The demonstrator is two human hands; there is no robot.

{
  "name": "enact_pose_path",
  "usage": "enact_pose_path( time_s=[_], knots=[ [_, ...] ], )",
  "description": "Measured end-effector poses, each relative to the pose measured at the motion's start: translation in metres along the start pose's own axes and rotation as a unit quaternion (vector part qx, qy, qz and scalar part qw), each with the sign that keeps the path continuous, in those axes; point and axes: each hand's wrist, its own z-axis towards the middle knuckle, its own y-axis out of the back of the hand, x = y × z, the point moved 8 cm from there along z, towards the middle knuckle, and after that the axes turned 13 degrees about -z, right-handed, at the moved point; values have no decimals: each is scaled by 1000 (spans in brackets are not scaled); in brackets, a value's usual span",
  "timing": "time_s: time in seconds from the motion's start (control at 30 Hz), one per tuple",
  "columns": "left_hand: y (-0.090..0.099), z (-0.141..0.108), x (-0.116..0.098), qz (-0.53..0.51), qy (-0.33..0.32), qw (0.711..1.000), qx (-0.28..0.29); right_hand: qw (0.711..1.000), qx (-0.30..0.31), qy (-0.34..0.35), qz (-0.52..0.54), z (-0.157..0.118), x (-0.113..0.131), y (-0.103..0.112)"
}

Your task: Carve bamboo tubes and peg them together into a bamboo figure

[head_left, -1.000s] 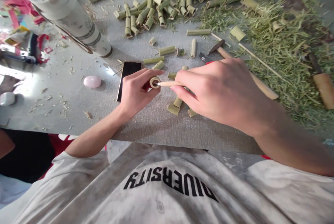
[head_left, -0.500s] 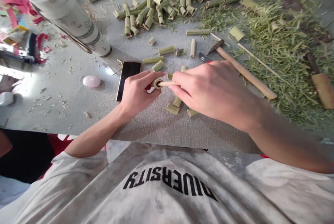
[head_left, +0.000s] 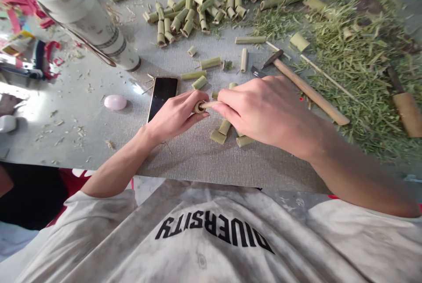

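Note:
Between the thumb and fingers of my left hand (head_left: 178, 114) is a short bamboo tube (head_left: 198, 107), its open end facing right. My right hand (head_left: 260, 109) pinches a thin pale wooden stick (head_left: 209, 105), whose left end sits at the mouth of the tube; how deep it goes is hidden. Beneath and around my right hand lie short bamboo pieces, among them a tube (head_left: 245, 141) and a split piece (head_left: 218, 137). A phone (head_left: 163, 94) lies partly under my left hand. Just past my right knuckles shows a dark metal blade tip (head_left: 258, 72).
A hammer (head_left: 311, 87) lies to the right beside a heap of green shavings (head_left: 346, 41). Many cut bamboo tubes (head_left: 187, 15) are piled at the back. A white bottle (head_left: 89, 23) stands at left, near a pink oval object (head_left: 115, 102). A wooden-handled tool (head_left: 408, 114) lies far right.
My left hand has turned slightly and its fingers have closed further over the bamboo tube. My right hand keeps its pinch on the stick, with hardly any shift.

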Motion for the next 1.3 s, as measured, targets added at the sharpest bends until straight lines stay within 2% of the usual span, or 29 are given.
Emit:
enact_pose_path(
  time_s=[0.1,0.23,0.37,0.43,0.5,0.6,0.67,0.73,1.0,1.17,1.3],
  knots=[
    [0,-1,4,-32,12,999,-9,1000,-10,18,-4,-1,3,2],
    [4,0,3,-51,-1,998,-41,997,-18,75,-15,-2,12,2],
    [2,1,3,-74,25,997,-20,993,-19,108,-34,-3,15,3],
    [-3,1,2,-127,46,991,8,993,-20,114,-40,-3,15,2],
    [-8,0,4,-216,101,971,23,992,-21,113,-41,-2,14,1],
    [-18,-4,16,-321,230,919,5,992,-19,118,-31,0,14,-6],
    [-25,-5,20,-336,285,898,5,993,-15,118,-21,2,14,-11],
    [-29,-4,19,-330,304,893,25,993,-9,116,-18,4,14,-16],
    [-29,-4,10,-302,296,903,78,990,2,139,2,5,14,-13],
    [-28,0,11,-374,274,885,51,995,15,92,-43,5,5,-6],
    [-19,3,9,-370,244,897,11,998,20,50,-39,-5,6,10]
  ],
)
